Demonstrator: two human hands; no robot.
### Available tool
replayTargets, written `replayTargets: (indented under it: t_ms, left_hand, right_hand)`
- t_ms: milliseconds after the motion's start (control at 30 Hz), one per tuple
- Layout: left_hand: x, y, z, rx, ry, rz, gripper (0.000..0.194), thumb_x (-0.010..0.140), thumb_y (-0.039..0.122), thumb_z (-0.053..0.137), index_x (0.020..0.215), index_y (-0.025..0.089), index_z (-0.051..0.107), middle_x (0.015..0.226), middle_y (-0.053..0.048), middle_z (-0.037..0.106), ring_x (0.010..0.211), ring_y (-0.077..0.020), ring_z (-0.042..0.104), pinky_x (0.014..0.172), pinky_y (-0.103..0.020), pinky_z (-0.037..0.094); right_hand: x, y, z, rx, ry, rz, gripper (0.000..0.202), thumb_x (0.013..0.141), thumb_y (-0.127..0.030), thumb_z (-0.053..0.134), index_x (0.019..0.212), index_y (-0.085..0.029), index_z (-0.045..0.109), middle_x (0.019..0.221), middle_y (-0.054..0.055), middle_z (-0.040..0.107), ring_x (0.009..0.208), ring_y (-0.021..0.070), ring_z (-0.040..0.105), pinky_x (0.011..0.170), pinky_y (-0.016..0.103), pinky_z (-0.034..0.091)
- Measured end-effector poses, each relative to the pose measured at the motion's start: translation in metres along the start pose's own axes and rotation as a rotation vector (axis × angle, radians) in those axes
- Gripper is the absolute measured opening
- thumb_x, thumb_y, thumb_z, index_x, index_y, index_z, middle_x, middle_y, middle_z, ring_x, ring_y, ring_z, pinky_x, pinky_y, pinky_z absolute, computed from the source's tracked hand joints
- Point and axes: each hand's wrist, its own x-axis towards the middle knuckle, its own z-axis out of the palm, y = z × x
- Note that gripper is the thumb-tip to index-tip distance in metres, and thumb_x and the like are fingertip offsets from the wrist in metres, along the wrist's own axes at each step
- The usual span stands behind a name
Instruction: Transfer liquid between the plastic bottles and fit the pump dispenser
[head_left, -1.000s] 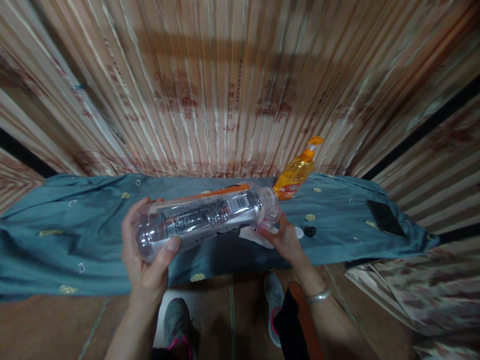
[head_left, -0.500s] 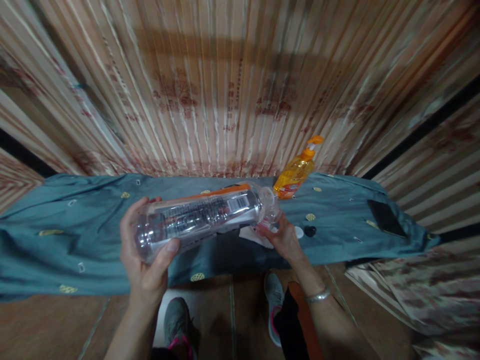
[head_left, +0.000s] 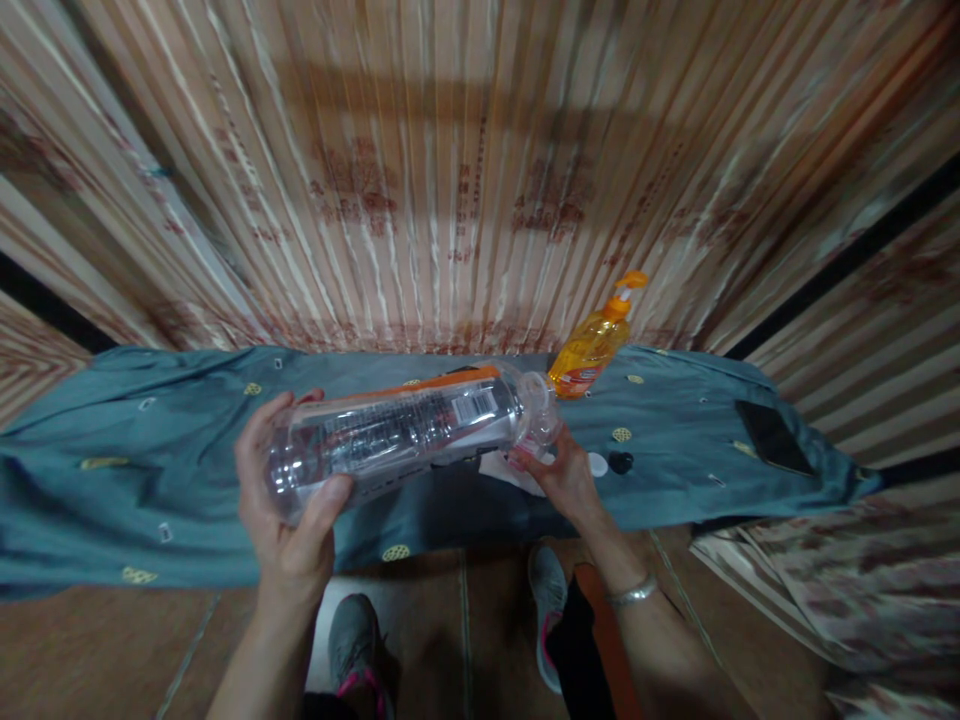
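Head view: two bare hands work over a teal cloth (head_left: 187,440) spread across the middle of the frame.
Step in hand: it looks like a pour or transfer between two containers, the larger tipped towards the smaller, though no stream can be made out.
Next move: it would seem to call for both hands moving together, with the larger mouth lined up and the tilt changed gently.
Large clear bottle (head_left: 405,435): centre of the frame, lying nearly level in the air, its neck to the right; it has an orange-edged label with a barcode. Whether any clear liquid is inside cannot be told.
Left hand (head_left: 287,535): wrapped around the base end, thumb on the near side.
Small clear container (head_left: 543,428): just right of centre, at the bottle's neck; its contents cannot be made out, nor whether the two touch.
Right hand (head_left: 568,476): fingers closed on the small container, from below and to the right.
Pump bottle (head_left: 589,350): right of centre, behind the hands, holding orange-yellow liquid under an orange pump head.
Small round pieces: a white disc (head_left: 598,465) and a black piece (head_left: 621,462), right of the right hand.
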Motion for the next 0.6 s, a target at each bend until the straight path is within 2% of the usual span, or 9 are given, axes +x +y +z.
replayTargets:
  t_ms: [233,400,600]
  left_hand:
    - [0.0001,0.004,-0.0005,0.015,0.003,0.015,0.07,0.07,0.047,0.082,0.135,0.033,0.062,0.127,-0.002,0.069,0.118,-0.0271,0.065,0.103,-0.041,0.048]
    - [0.0003,0.0035,-0.0009,0.02,0.003,0.013,0.07,0.07,0.044,0.081,0.135,0.03,0.062,0.126,-0.003,0.07,0.116,-0.0284,0.065,0.099,-0.042,0.05]
    - [0.0009,0.0051,-0.0006,0.028,0.005,0.008,0.069,0.07,0.046,0.081,0.136,0.033,0.062,0.126,-0.002,0.07,0.116,-0.0281,0.065,0.093,-0.039,0.051]
  right_hand:
    - [0.0027,-0.0022,0.0008,-0.003,0.024,0.015,0.067,0.073,-0.057,0.074,0.124,-0.017,0.06,0.106,0.016,0.08,0.096,0.0354,0.076,0.079,0.043,0.06]
    - [0.0034,-0.0015,0.0004,-0.014,0.021,0.033,0.069,0.074,-0.055,0.074,0.128,-0.016,0.059,0.107,0.016,0.08,0.097,0.0359,0.076,0.081,0.044,0.059]
    - [0.0029,-0.001,0.0008,-0.015,0.034,0.008,0.067,0.075,-0.056,0.073,0.128,-0.017,0.059,0.108,0.015,0.08,0.098,0.035,0.076,0.08,0.043,0.06]
